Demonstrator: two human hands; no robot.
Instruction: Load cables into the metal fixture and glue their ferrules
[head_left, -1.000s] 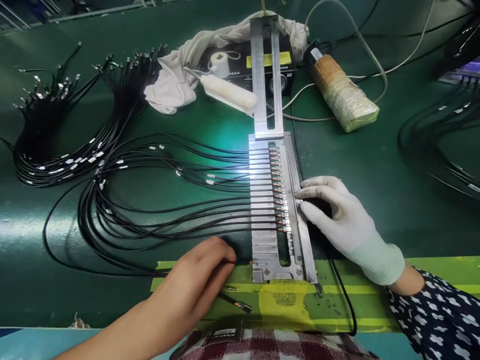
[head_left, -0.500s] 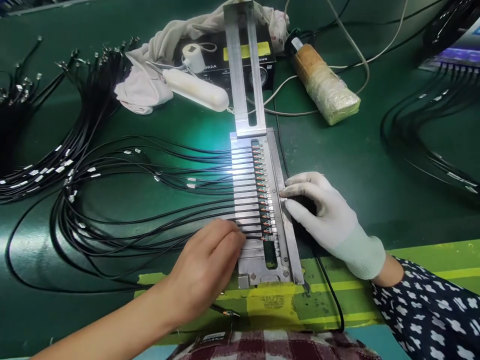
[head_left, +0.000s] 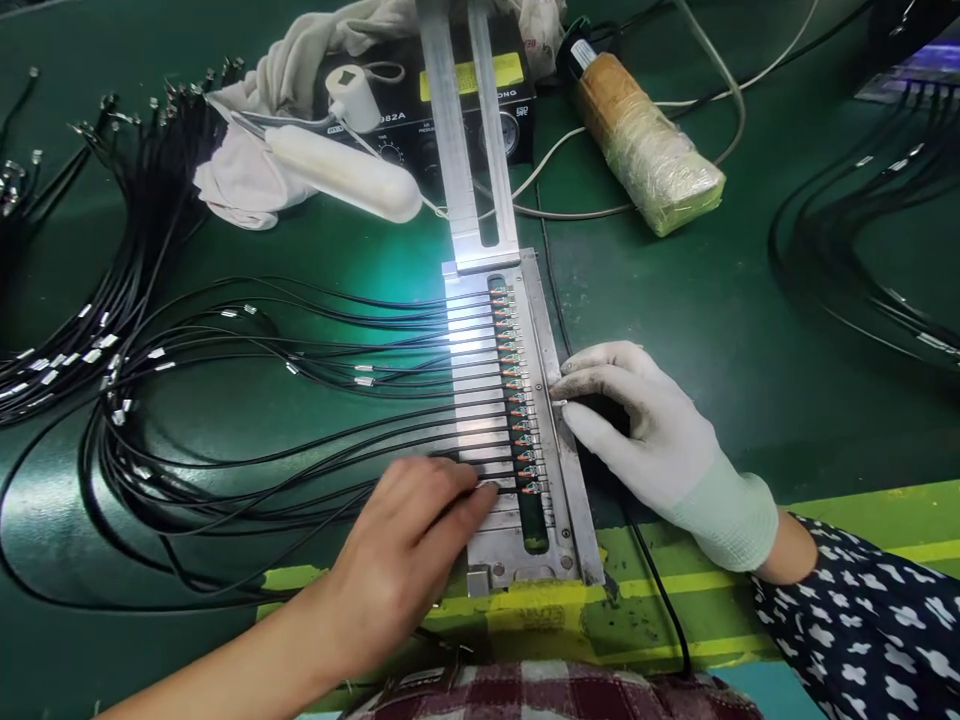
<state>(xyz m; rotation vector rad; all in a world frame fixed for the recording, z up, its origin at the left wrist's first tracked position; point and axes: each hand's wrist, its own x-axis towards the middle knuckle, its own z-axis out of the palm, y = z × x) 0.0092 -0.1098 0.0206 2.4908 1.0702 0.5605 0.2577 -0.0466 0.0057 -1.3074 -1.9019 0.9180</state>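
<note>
A metal fixture [head_left: 495, 550] lies on the bench with several black cables [head_left: 397, 417] laid side by side in its slots. Their stripped ends, with coloured wires and small connectors [head_left: 517, 398], line up over the long opening. My left hand [head_left: 412, 530] is bare and closed, thumb and forefinger pinching the lowest seated cable just left of its connector. A white glove covers my right hand [head_left: 645, 430]. Its thumb and fingertips close together at the fixture's right rail [head_left: 559, 440]; a small pale piece shows between them, too small to name.
A metal slide [head_left: 457, 200] extends behind the fixture, in front of a black control box [head_left: 412, 125]. Nearby are a white-handled tool [head_left: 345, 172], a cloth [head_left: 247, 180] and a wrapped tool [head_left: 645, 150]. Cable bundles [head_left: 142, 200] spread at left; more cables [head_left: 817, 240] lie at right.
The view has shifted slightly, so the fixture and bench items appear farther left. My left hand keeps its pinch by the lowest cable, and my right fingertips stay at the rail.
</note>
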